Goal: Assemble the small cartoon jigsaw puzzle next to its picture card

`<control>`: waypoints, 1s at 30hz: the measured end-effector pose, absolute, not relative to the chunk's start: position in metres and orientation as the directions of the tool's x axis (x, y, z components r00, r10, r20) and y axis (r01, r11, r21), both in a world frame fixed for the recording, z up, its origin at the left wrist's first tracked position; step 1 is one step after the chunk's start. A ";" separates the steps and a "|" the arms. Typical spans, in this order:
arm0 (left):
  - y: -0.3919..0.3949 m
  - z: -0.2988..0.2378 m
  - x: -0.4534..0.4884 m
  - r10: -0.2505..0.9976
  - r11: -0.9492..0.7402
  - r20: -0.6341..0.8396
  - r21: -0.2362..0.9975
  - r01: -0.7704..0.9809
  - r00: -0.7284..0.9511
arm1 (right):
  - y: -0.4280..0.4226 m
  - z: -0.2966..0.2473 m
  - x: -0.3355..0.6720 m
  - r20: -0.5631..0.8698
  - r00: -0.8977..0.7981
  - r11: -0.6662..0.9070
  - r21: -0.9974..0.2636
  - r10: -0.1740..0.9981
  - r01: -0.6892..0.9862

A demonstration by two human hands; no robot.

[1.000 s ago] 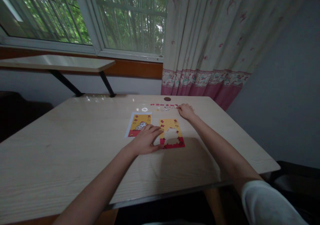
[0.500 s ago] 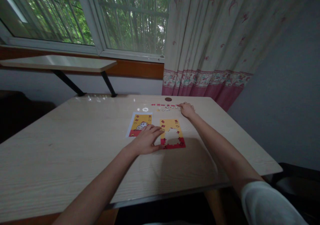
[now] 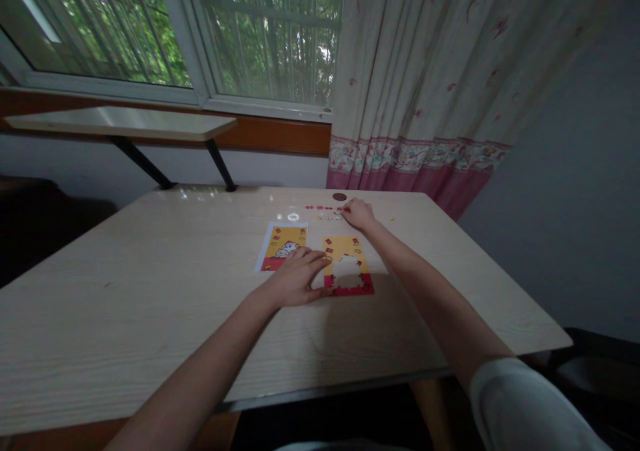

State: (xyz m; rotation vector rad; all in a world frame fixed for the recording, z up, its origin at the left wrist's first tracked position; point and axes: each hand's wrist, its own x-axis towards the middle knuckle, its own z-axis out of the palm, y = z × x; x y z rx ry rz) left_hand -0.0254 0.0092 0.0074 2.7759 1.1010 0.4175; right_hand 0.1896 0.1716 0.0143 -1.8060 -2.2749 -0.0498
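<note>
A jigsaw puzzle in yellow and red lies on the table, with a ragged gap in its middle. My left hand rests at its left edge, thumb and fingers spread. Beyond the puzzle, loose puzzle pieces, red ones in a row and pale ones nearer, lie on the tabletop. At the right end of these rows is my right hand, its fingertips drawn together on a small red piece that they partly hide. A printed reference picture of a white cartoon animal lies left of the puzzle, partly behind my left hand.
The pale wooden table stretches out on both sides. A dark round disc sits near its back edge. A raised shelf on black legs stands at back left. Behind are a window and a curtain. One small yellowish piece lies apart.
My right hand has moved left along the rows of loose pieces, uncovering a small piece on its right. My left hand stays at the puzzle's edge. The camera view has shifted slightly.
</note>
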 end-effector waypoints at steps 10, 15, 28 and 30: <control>0.009 0.008 -0.026 0.685 -0.728 0.207 0.221 0.649 0.699 | 0.182 0.016 0.175 0.162 -0.160 0.188 -0.174 0.974 0.967; 0.009 0.008 -0.025 0.691 -0.723 0.206 0.217 0.656 0.693 | 0.192 0.019 0.175 0.101 -0.172 0.191 -0.217 0.980 0.957; 0.009 0.009 -0.026 0.692 -0.721 0.196 0.222 0.656 0.694 | 0.189 0.018 0.187 0.147 -0.258 0.296 -0.387 0.955 0.873; 0.009 0.009 -0.026 0.689 -0.725 0.206 0.235 0.648 0.695 | 0.174 0.015 0.196 0.192 -0.264 0.324 -0.457 0.945 0.828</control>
